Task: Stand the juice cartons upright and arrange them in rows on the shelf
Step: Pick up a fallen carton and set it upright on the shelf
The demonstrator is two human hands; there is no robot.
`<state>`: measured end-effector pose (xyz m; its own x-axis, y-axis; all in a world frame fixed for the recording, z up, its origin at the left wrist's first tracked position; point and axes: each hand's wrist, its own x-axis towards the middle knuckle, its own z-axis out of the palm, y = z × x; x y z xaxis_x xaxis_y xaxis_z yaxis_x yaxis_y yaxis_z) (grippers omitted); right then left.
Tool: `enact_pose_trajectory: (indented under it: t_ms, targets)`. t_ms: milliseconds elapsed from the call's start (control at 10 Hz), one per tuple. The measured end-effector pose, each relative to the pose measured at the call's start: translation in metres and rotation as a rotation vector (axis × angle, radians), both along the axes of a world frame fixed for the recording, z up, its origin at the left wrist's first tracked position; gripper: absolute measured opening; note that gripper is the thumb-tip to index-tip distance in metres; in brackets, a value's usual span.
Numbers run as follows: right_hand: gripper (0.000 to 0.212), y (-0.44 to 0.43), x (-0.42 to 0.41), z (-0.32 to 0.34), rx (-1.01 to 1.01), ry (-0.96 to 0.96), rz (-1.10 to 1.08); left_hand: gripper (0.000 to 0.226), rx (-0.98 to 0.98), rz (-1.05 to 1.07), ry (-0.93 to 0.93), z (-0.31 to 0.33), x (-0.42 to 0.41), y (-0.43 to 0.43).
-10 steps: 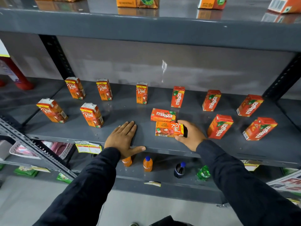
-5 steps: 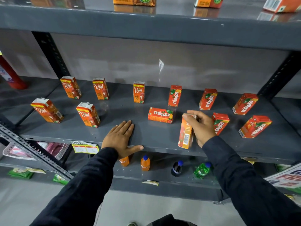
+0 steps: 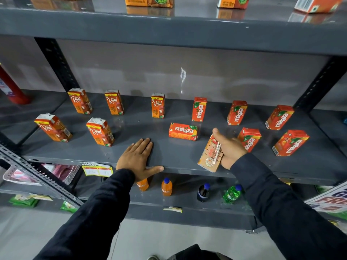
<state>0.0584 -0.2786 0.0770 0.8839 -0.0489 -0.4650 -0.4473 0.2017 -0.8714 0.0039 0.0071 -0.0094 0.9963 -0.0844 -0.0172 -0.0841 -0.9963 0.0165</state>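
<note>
Right hand (image 3: pixel 228 150) wrapped around one Real carton (image 3: pixel 211 156), thumb over its top edge, fingers behind; straw side facing the camera. Carton tilted, its lower corner at the front lip of the shelf (image 3: pixel 178 152), whether touching or just clear cannot be told. Left hand (image 3: pixel 138 158) spread flat, palm down on the shelf edge, thumb hooked over the lip; holding nothing, bracing only.

Step in hand, judged: standing this carton upright in the front row.

Notes for doing it well:
- Bring base square to the shelf before letting go; tilted release likely to tip it off the front lip.
- Turn printed face outward; straw side now forward, other Real cartons show the logo.
- Likely slot: open space just beyond the left hand's fingertips, in line with the nearest upright Real carton (image 3: pixel 100 134) to the left hand's left. Back row already holds three Real and three Maaza upright.
- Keep clear of the Maaza carton lying flat (image 3: pixel 183 131), just beyond and left of the right hand; not yet stood up.
- Upright Maaza carton (image 3: pixel 249 138) just behind the right hand's knuckles; avoid knocking it on withdrawal.
- Light thin card, probably; moderate grip enough, no squeezing.

Remaining, judged: flat Maaza carton, then spacing.
</note>
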Motion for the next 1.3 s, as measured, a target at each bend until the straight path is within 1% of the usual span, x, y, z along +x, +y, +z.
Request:
enact_pose_trajectory:
  t_ms: [100,200,300,500,600,700,800,900,1000,1100,1200,1300]
  targets:
    - [0.03,-0.002,-0.001,0.008,0.217,0.059,-0.085,0.115,0.006,-0.001,-0.005,0.0,0.0,0.0]
    - [0.029,-0.005,-0.002,0.012,0.431,0.066,-0.203,0.116,0.007,-0.005,-0.01,-0.001,0.0,0.0]
    - [0.024,-0.002,-0.006,0.011,0.396,0.061,-0.184,0.116,0.003,-0.006,-0.01,-0.001,0.0,0.0]
    - [0.017,0.001,-0.003,0.009,0.355,0.115,-0.166,0.116,0.005,-0.004,-0.012,0.0,0.0,0.0]
    - [0.039,0.0,0.001,-0.001,0.39,0.18,-0.074,0.115,0.006,-0.001,-0.004,0.0,0.0,0.001]
    - [0.046,0.003,0.0,-0.008,0.501,0.201,-0.087,0.115,0.005,-0.002,-0.006,-0.001,0.0,0.001]
    - [0.043,0.005,0.0,-0.014,0.506,0.144,-0.057,0.116,-0.002,-0.007,-0.014,-0.001,0.0,0.001]
    - [0.04,0.005,0.005,-0.018,0.387,0.094,-0.007,0.116,0.005,-0.007,-0.016,-0.001,0.0,0.001]
    - [0.014,0.004,0.013,-0.021,0.13,-0.104,0.016,0.116,0.005,-0.005,-0.017,-0.001,0.0,0.001]
    - [0.021,0.005,0.015,-0.022,0.005,-0.246,0.087,0.116,-0.001,-0.004,-0.016,-0.001,0.0,0.001]
    - [0.037,0.001,0.017,-0.028,-0.11,-0.385,0.188,0.115,-0.001,-0.004,-0.016,-0.001,0.001,0.0]
    - [0.039,-0.004,0.019,-0.034,-0.209,-0.44,0.259,0.114,-0.002,-0.002,-0.016,-0.002,0.001,0.001]
